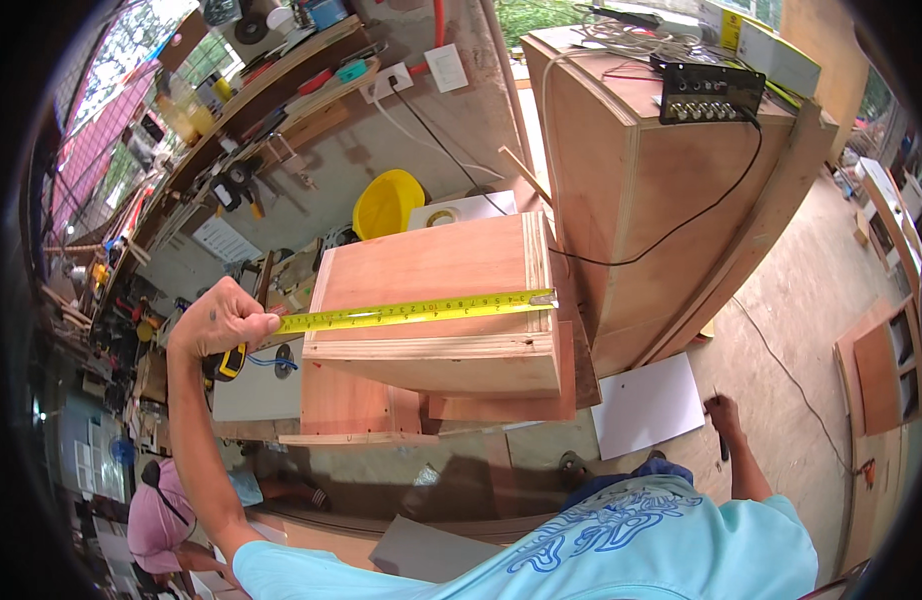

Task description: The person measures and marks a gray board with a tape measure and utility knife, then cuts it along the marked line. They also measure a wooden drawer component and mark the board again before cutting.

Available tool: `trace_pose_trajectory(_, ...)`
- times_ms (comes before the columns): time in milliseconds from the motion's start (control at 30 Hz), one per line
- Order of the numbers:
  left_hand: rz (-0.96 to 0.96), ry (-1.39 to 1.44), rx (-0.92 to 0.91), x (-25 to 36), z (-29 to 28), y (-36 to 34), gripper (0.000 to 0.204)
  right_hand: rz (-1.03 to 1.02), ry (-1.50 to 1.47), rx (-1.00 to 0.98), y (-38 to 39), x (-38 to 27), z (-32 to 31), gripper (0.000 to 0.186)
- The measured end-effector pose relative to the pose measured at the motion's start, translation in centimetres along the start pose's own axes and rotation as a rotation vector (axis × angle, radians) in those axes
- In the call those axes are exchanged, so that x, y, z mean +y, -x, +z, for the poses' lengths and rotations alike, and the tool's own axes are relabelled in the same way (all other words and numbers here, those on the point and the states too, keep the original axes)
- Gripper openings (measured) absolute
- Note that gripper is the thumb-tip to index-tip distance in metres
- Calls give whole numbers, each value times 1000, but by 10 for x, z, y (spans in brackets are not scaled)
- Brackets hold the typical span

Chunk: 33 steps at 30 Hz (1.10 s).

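Observation:
My left hand [224, 318] is closed on a yellow and black tape measure [224, 364], its thumb pressing the blade. The yellow tape blade [411, 309] stretches across the top of a plywood box [431, 262], and its metal end hook sits at the box's right edge. Out to the right and low, my right hand [722, 411] is closed around a slim dark-handled tool [724, 447]. The tool's kind is too small to make out. The plywood box rests over other wooden pieces [358, 402] on the bench.
A tall plywood cabinet [601, 180] stands at right, with an amplifier panel [712, 93] and cables on top. A white board [649, 404] lies below it. Behind the box are a yellow hard hat [389, 204] and tool shelves [281, 85]. Another person [163, 515] is at lower left.

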<state>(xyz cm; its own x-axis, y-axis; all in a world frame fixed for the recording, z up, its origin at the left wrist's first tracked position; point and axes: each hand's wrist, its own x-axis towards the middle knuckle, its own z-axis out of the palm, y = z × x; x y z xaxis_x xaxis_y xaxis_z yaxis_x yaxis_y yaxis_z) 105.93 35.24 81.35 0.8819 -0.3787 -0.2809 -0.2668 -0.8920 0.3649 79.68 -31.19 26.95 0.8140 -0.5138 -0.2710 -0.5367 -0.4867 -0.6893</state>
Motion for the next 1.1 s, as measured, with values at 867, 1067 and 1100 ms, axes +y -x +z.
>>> trace_pose_trajectory(867, 40, -27, -166, -24, 8, -39, 44, -1276, -429, -166, 84, -504, -58, 16)
trace_pose_trajectory(1067, -57, 105, -212, -51, 19, -32, 50, -1297, -319, -175, 93, -515, -56, 18)
trace_pose_trajectory(1100, -38, 136, -216, -53, 20, -33, 50, -1310, -302, -162, 93, -515, -57, 19)
